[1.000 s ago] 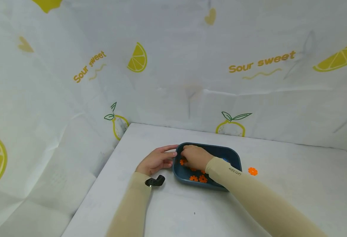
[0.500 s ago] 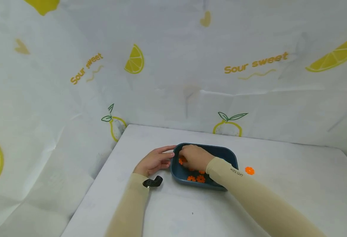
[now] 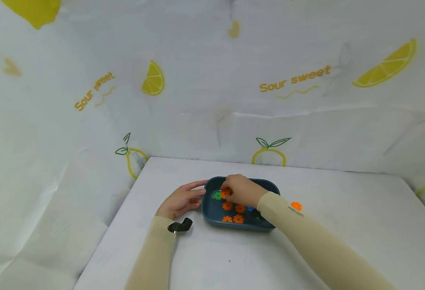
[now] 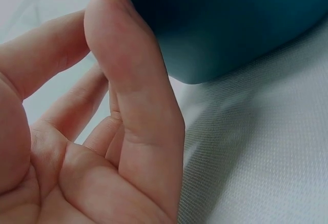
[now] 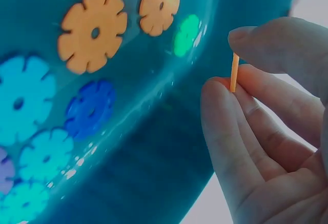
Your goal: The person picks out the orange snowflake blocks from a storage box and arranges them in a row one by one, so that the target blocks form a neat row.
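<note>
Slip risk: orange disc [image 3: 226,194].
Right hand [image 3: 244,190] pinches its rim; loosening could drop it into the tray [image 3: 211,207]. Left hand [image 3: 181,200], fingers loosely extended, touches the tray's end.

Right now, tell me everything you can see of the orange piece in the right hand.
The orange disc is thin and flat, with a notched, flower-like rim in the head view, and looks like plastic. The right hand pinches it between thumb and fingers, which hide part of it. The right wrist view shows it edge-on, clear of the green disc. It is held over the dark blue tray.
</note>
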`<action>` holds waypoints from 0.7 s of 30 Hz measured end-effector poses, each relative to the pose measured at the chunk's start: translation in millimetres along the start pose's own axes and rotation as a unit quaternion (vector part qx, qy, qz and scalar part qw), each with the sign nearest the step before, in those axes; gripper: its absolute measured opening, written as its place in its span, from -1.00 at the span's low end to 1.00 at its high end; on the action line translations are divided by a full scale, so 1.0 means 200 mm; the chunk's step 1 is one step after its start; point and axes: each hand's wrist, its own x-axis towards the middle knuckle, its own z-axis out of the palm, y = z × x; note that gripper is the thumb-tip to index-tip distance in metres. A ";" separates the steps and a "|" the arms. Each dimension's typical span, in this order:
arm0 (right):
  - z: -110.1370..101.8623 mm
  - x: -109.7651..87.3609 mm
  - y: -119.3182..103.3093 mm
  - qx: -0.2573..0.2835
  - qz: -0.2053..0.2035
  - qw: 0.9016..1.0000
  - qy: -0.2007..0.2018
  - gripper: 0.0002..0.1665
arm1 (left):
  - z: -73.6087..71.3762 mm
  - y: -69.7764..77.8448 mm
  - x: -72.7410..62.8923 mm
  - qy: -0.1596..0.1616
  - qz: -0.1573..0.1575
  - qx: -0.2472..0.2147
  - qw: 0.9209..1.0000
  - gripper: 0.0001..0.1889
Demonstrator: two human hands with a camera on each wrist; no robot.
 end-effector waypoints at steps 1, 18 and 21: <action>-0.01 -0.02 0.01 0.007 0.002 1.000 0.003 -0.63 | 0.00 0.00 0.00 0.002 0.000 0.000 1.000 -0.42; -0.17 -0.42 0.30 0.109 0.047 0.983 0.142 -0.69 | 0.00 -0.01 0.00 0.024 0.000 -0.002 1.000 -0.40; -0.17 -0.52 0.38 0.109 0.062 0.976 0.176 -0.70 | 0.01 -0.01 0.00 0.016 0.003 0.002 1.000 -0.39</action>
